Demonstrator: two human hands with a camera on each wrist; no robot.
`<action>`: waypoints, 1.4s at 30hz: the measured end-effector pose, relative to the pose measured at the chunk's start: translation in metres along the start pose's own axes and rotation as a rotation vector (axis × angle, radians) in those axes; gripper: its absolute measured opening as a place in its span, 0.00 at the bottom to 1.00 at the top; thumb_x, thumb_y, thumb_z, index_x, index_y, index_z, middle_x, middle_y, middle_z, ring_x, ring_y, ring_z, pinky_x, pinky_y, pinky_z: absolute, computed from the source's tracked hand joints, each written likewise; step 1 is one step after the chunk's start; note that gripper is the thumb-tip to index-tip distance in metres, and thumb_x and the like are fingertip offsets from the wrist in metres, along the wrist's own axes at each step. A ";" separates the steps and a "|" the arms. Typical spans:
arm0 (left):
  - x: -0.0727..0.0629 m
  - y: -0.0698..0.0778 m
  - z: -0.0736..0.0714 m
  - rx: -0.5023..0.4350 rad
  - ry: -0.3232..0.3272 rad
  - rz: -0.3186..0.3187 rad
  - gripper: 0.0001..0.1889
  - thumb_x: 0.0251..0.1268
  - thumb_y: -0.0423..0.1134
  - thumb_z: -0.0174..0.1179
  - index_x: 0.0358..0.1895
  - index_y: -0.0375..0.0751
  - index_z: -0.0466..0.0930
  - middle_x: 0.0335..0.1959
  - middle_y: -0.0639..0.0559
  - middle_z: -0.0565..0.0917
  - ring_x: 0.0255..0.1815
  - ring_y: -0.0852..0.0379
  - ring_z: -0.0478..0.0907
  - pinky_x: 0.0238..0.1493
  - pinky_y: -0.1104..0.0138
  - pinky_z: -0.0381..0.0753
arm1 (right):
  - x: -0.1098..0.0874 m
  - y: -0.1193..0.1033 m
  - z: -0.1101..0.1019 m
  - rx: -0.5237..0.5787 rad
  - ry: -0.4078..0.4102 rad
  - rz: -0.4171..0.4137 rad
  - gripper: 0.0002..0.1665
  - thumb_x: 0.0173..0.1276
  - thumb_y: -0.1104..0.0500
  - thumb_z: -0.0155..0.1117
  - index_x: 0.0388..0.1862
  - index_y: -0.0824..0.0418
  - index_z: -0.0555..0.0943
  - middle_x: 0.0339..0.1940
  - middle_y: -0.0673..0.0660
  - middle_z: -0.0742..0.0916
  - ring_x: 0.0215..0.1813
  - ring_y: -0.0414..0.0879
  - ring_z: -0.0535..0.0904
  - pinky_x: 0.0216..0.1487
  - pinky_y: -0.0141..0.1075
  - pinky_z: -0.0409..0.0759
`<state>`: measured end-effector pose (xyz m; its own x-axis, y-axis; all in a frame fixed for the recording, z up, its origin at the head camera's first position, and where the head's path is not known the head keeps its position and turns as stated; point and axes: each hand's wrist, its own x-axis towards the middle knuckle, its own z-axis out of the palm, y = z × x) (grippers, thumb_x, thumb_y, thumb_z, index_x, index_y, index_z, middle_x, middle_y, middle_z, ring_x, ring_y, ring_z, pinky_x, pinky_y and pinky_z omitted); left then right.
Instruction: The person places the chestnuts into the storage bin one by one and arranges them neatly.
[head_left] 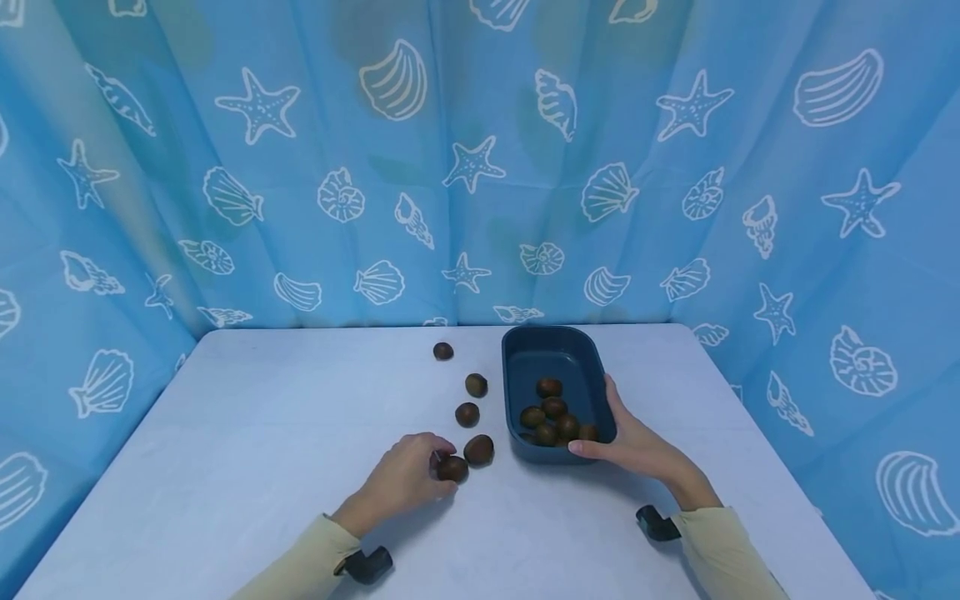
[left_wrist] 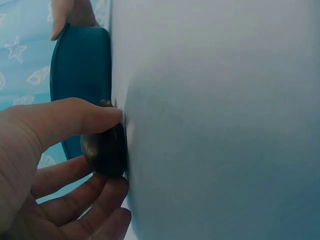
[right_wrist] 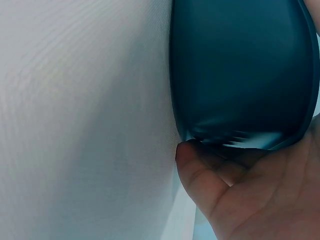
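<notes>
At the front of a short row, my left hand point(head_left: 408, 475) holds a round dark-brown fruit point(head_left: 452, 468) low at the table, its thumb on one side and fingertips on the other. In the left wrist view the fruit point(left_wrist: 105, 152) looks smooth and slightly shiny. Another brown fruit point(head_left: 478, 450) lies right beside it. My right hand point(head_left: 637, 442) grips the near right corner of a dark blue plastic bin point(head_left: 513, 375), thumb at the near rim and fingers along the right side. Several similar fruits point(head_left: 553, 407) are gathered in the bin's near end.
More loose fruits lie in a line to the left of the bin: one point(head_left: 467, 414), a greenish-brown one point(head_left: 476, 384) and the farthest point(head_left: 443, 351) near the back edge. The white table point(head_left: 247, 433) is backed by a blue curtain point(head_left: 465, 217) with shell prints.
</notes>
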<state>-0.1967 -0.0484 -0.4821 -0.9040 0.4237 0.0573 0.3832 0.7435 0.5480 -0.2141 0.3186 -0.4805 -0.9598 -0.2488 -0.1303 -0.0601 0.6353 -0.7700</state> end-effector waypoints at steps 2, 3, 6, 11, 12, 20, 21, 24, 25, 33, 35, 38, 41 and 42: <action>0.000 -0.001 -0.002 0.004 0.007 -0.014 0.21 0.51 0.41 0.78 0.50 0.41 0.87 0.40 0.52 0.89 0.35 0.64 0.80 0.37 0.70 0.81 | 0.001 0.000 0.000 0.002 0.000 -0.003 0.78 0.63 0.36 0.72 0.84 0.48 0.21 0.88 0.64 0.38 0.86 0.72 0.41 0.75 0.75 0.53; 0.000 -0.001 -0.003 0.002 0.011 -0.017 0.21 0.52 0.41 0.78 0.50 0.41 0.87 0.41 0.52 0.89 0.36 0.64 0.81 0.37 0.70 0.81 | 0.001 0.000 0.000 0.007 0.002 -0.003 0.78 0.63 0.36 0.72 0.84 0.48 0.21 0.88 0.63 0.38 0.86 0.72 0.41 0.76 0.75 0.53; 0.001 -0.001 -0.009 -0.026 0.021 -0.039 0.19 0.53 0.41 0.78 0.49 0.41 0.87 0.41 0.52 0.89 0.37 0.63 0.82 0.38 0.68 0.83 | 0.001 0.000 -0.001 0.014 0.005 -0.002 0.78 0.63 0.37 0.72 0.84 0.48 0.21 0.88 0.63 0.38 0.86 0.71 0.41 0.76 0.75 0.54; 0.005 -0.001 -0.022 -0.069 0.063 -0.047 0.19 0.55 0.40 0.77 0.50 0.40 0.88 0.44 0.52 0.90 0.42 0.60 0.83 0.46 0.62 0.85 | 0.000 0.000 -0.002 0.017 0.003 -0.007 0.77 0.64 0.38 0.72 0.84 0.48 0.21 0.88 0.64 0.39 0.86 0.72 0.41 0.75 0.76 0.54; 0.007 -0.001 -0.024 -0.078 0.076 -0.041 0.18 0.55 0.39 0.77 0.50 0.40 0.88 0.44 0.52 0.91 0.43 0.60 0.83 0.48 0.61 0.85 | 0.000 0.000 -0.002 0.015 0.001 -0.010 0.77 0.64 0.38 0.72 0.84 0.48 0.21 0.88 0.64 0.39 0.86 0.72 0.41 0.75 0.76 0.54; 0.025 0.004 -0.039 -0.166 0.177 0.028 0.16 0.56 0.39 0.75 0.48 0.41 0.90 0.42 0.53 0.92 0.44 0.57 0.85 0.53 0.56 0.87 | -0.001 -0.001 -0.002 0.006 -0.004 0.002 0.78 0.62 0.36 0.72 0.84 0.48 0.21 0.88 0.64 0.38 0.86 0.73 0.42 0.75 0.76 0.54; 0.027 0.005 -0.040 -0.171 0.186 0.032 0.16 0.56 0.39 0.75 0.48 0.41 0.90 0.42 0.53 0.92 0.44 0.57 0.86 0.53 0.55 0.87 | -0.001 -0.001 -0.002 0.005 -0.006 0.002 0.78 0.63 0.36 0.72 0.84 0.48 0.21 0.88 0.64 0.38 0.86 0.73 0.41 0.75 0.76 0.54; 0.036 0.008 -0.044 -0.196 0.201 0.033 0.16 0.56 0.39 0.76 0.49 0.42 0.90 0.44 0.51 0.91 0.45 0.55 0.86 0.54 0.54 0.88 | -0.001 -0.001 -0.002 0.011 -0.007 0.003 0.78 0.63 0.36 0.72 0.84 0.48 0.21 0.88 0.64 0.38 0.86 0.73 0.42 0.75 0.76 0.54; 0.039 0.009 -0.045 -0.205 0.208 0.037 0.16 0.56 0.39 0.75 0.49 0.42 0.89 0.45 0.51 0.91 0.45 0.54 0.87 0.54 0.53 0.88 | -0.001 -0.001 -0.002 0.012 -0.007 0.002 0.78 0.63 0.36 0.72 0.84 0.48 0.21 0.88 0.64 0.39 0.86 0.73 0.42 0.75 0.76 0.54; 0.064 0.016 -0.054 -0.266 0.215 0.037 0.18 0.59 0.41 0.75 0.52 0.42 0.88 0.46 0.48 0.89 0.50 0.45 0.87 0.56 0.55 0.87 | -0.001 -0.001 -0.001 0.014 -0.011 0.012 0.78 0.63 0.37 0.72 0.84 0.48 0.21 0.88 0.64 0.38 0.86 0.73 0.41 0.75 0.76 0.54; 0.069 0.019 -0.054 -0.290 0.215 0.039 0.18 0.59 0.42 0.75 0.52 0.42 0.88 0.46 0.49 0.89 0.51 0.44 0.87 0.56 0.54 0.87 | -0.001 0.000 -0.001 0.017 -0.012 0.017 0.77 0.63 0.37 0.72 0.84 0.48 0.20 0.88 0.64 0.38 0.86 0.73 0.42 0.75 0.76 0.54; 0.078 0.023 -0.053 -0.331 0.221 0.052 0.18 0.58 0.42 0.75 0.52 0.41 0.88 0.45 0.49 0.90 0.51 0.44 0.87 0.60 0.52 0.85 | -0.001 0.000 -0.001 0.016 -0.013 0.014 0.78 0.63 0.36 0.72 0.84 0.48 0.20 0.88 0.64 0.38 0.86 0.72 0.41 0.75 0.76 0.53; 0.087 0.028 -0.052 -0.355 0.222 0.069 0.18 0.59 0.42 0.74 0.52 0.41 0.89 0.44 0.49 0.91 0.52 0.46 0.86 0.62 0.50 0.84 | -0.001 0.000 -0.002 0.011 -0.017 0.006 0.78 0.63 0.35 0.72 0.83 0.49 0.20 0.88 0.64 0.37 0.86 0.73 0.40 0.75 0.76 0.53; 0.090 0.030 -0.051 -0.357 0.221 0.071 0.17 0.59 0.42 0.74 0.51 0.42 0.89 0.44 0.50 0.91 0.51 0.48 0.86 0.62 0.51 0.84 | -0.001 0.000 -0.002 0.008 -0.019 0.005 0.78 0.63 0.35 0.72 0.83 0.49 0.20 0.88 0.64 0.37 0.86 0.73 0.40 0.75 0.76 0.53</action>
<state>-0.2765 -0.0145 -0.4176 -0.9117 0.3169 0.2615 0.3911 0.4739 0.7889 -0.2137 0.3204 -0.4785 -0.9547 -0.2594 -0.1455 -0.0535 0.6309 -0.7740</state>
